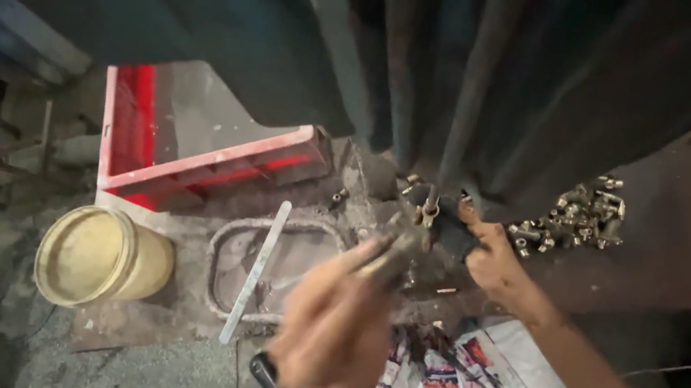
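Your left hand, blurred, grips a thin metal rod pointing at the grimy press. Your right hand pinches a dark part under it. Brass fittings lie heaped far right; a yellow bucket and red crate sit left.

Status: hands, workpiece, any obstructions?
Left hand blurred, gripping a tool. Right hand at small part under the machine. Fittings pile beside right hand, apart.
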